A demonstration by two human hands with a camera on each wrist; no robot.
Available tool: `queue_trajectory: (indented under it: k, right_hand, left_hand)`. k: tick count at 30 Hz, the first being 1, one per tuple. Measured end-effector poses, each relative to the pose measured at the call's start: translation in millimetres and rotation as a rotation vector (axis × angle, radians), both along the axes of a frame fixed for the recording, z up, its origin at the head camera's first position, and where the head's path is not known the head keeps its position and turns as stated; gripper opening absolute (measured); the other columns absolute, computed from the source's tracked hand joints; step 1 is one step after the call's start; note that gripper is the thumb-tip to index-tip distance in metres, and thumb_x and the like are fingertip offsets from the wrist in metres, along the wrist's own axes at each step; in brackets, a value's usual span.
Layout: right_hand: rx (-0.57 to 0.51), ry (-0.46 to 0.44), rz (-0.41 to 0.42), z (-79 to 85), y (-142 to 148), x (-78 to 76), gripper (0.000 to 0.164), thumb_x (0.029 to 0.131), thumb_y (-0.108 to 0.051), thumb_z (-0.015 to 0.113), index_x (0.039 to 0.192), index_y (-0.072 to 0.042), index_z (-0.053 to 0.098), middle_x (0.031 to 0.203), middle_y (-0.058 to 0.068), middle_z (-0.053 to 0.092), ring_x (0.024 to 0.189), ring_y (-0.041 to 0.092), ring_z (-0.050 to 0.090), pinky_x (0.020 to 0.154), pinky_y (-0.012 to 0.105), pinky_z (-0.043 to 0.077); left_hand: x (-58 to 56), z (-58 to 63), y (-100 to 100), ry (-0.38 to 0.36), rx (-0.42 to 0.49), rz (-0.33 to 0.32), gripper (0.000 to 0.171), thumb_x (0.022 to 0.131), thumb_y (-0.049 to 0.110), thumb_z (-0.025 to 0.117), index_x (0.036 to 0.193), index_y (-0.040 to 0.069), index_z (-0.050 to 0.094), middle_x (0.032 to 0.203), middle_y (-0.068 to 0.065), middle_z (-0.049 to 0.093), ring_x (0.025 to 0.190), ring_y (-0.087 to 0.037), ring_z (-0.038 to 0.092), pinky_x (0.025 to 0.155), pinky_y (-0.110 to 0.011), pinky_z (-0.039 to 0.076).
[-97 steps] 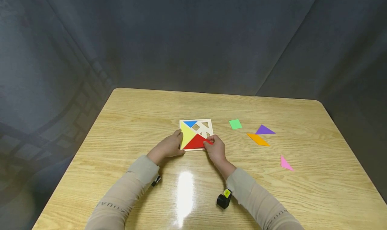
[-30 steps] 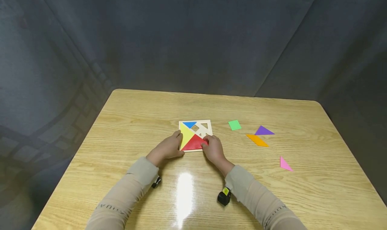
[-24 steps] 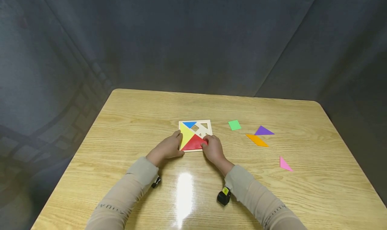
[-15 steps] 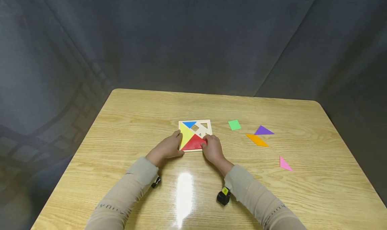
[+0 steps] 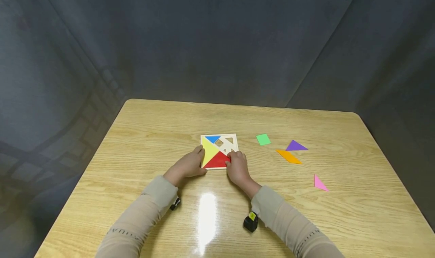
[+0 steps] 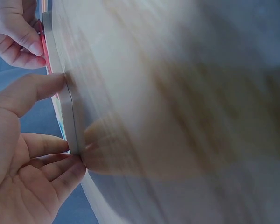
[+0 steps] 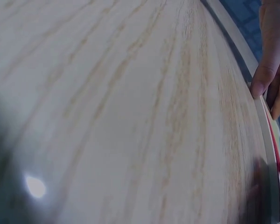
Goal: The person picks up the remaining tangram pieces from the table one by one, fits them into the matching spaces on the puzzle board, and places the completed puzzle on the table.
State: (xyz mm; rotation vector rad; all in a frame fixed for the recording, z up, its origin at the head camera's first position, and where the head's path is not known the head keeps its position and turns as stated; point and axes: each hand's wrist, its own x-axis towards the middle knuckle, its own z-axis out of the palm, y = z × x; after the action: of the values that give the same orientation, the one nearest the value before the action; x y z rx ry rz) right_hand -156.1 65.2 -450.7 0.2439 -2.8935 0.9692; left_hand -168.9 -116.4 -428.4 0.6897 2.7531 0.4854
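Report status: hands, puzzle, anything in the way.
Left hand holds board edge, right hand pinches red piece. Yellow piece and blue piece in board. Four loose pieces off to the right, nothing seen blocking.

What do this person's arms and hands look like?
The left hand and right hand are ungloved. Beige fabric sleeves with greyish cuffs bear dark lettering. A small black camera shows at each cuff, the right one with a yellow patch.

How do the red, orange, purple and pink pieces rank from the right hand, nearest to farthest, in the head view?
From the right hand:
1. Red piece: on the tray, touching its fingers.
2. Orange piece: off to the right.
3. Purple piece: just beyond the orange one.
4. Pink piece: farthest right, closer to the person.
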Motion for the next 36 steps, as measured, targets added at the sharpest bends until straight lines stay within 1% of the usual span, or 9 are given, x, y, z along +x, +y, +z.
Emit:
queue_trajectory:
  k: [7, 10, 13, 14, 15, 20, 21, 28, 36]
  right_hand:
    - [0.019, 0.031, 0.014, -2.2, 0.6, -0.2, 0.013, 0.077, -0.005, 0.06, 0.089, 0.002, 0.059, 0.082, 0.01, 0.048, 0.079, 0.026, 0.041, 0.073, 0.035, 0.034]
    - [-0.002, 0.041, 0.019, -4.0, 0.8, -0.4, 0.015, 0.077, -0.003, 0.06, 0.09, 0.003, 0.059, 0.082, 0.01, 0.048, 0.08, 0.026, 0.041, 0.074, 0.036, 0.034]
    - [-0.024, 0.068, 0.027, -6.5, 1.0, -0.9, 0.015, 0.076, -0.002, 0.059, 0.09, 0.005, 0.058, 0.082, 0.011, 0.048, 0.08, 0.027, 0.041, 0.075, 0.037, 0.034]
    - [-0.02, 0.096, 0.031, -7.3, 1.3, -0.5, 0.014, 0.076, -0.003, 0.06, 0.088, 0.004, 0.058, 0.081, 0.01, 0.047, 0.079, 0.026, 0.04, 0.074, 0.035, 0.033]
    - [-0.02, 0.1, 0.033, -8.1, 1.4, -0.8, 0.014, 0.076, -0.003, 0.06, 0.089, 0.004, 0.058, 0.081, 0.01, 0.046, 0.079, 0.026, 0.04, 0.073, 0.035, 0.033]
    - [-0.016, 0.067, 0.036, -9.0, 1.2, -1.9, 0.015, 0.076, -0.003, 0.06, 0.089, 0.004, 0.058, 0.08, 0.009, 0.046, 0.078, 0.025, 0.04, 0.072, 0.035, 0.033]
    - [-0.02, 0.035, 0.034, -8.8, 1.0, -2.6, 0.016, 0.076, -0.002, 0.06, 0.091, 0.005, 0.058, 0.081, 0.01, 0.046, 0.08, 0.027, 0.04, 0.073, 0.037, 0.034]
    - [0.031, -0.006, 0.043, -4.8, 1.0, -2.3, 0.018, 0.077, -0.005, 0.06, 0.093, 0.002, 0.059, 0.085, 0.009, 0.048, 0.081, 0.025, 0.041, 0.073, 0.035, 0.034]
    - [0.02, 0.001, 0.047, -5.0, 1.2, -3.4, 0.018, 0.077, -0.005, 0.06, 0.093, 0.002, 0.059, 0.086, 0.01, 0.048, 0.082, 0.025, 0.041, 0.073, 0.035, 0.034]
  left_hand:
    - [-0.6, 0.5, 0.5, -0.008, -0.005, 0.003, 0.073, 0.073, 0.024, 0.063, 0.128, -0.013, 0.029, 0.134, -0.026, 0.022, 0.118, -0.033, 0.033, 0.095, -0.034, 0.031]
    - [-0.9, 1.0, 0.8, -0.013, -0.007, 0.005, 0.073, 0.074, 0.023, 0.062, 0.128, -0.012, 0.029, 0.135, -0.026, 0.022, 0.118, -0.033, 0.033, 0.095, -0.034, 0.03]
    - [-1.2, 1.2, 0.9, -0.01, -0.005, 0.002, 0.073, 0.073, 0.023, 0.063, 0.127, -0.013, 0.029, 0.134, -0.027, 0.022, 0.117, -0.034, 0.034, 0.095, -0.034, 0.031]
    - [-1.3, 1.2, 0.9, -0.01, -0.005, 0.001, 0.073, 0.073, 0.023, 0.063, 0.127, -0.013, 0.029, 0.134, -0.027, 0.022, 0.117, -0.034, 0.034, 0.095, -0.034, 0.031]
    - [-1.4, 1.1, 0.9, -0.009, -0.004, 0.0, 0.073, 0.073, 0.023, 0.063, 0.127, -0.013, 0.029, 0.134, -0.027, 0.022, 0.117, -0.034, 0.033, 0.095, -0.034, 0.031]
    - [-0.8, 0.8, 0.7, -0.009, 0.004, 0.002, 0.073, 0.073, 0.023, 0.063, 0.127, -0.013, 0.03, 0.134, -0.027, 0.023, 0.118, -0.034, 0.032, 0.095, -0.035, 0.03]
    - [-0.6, 0.9, 0.6, -0.011, 0.006, 0.004, 0.073, 0.072, 0.023, 0.063, 0.127, -0.013, 0.03, 0.134, -0.027, 0.023, 0.118, -0.034, 0.032, 0.095, -0.035, 0.03]
    - [0.6, 1.0, 0.2, 0.003, 0.019, 0.006, 0.073, 0.072, 0.023, 0.065, 0.126, -0.013, 0.032, 0.133, -0.028, 0.024, 0.118, -0.035, 0.032, 0.095, -0.036, 0.031]
    - [1.1, 2.6, -0.2, -0.001, 0.015, 0.009, 0.073, 0.072, 0.022, 0.065, 0.127, -0.012, 0.031, 0.133, -0.027, 0.024, 0.117, -0.035, 0.033, 0.095, -0.036, 0.03]
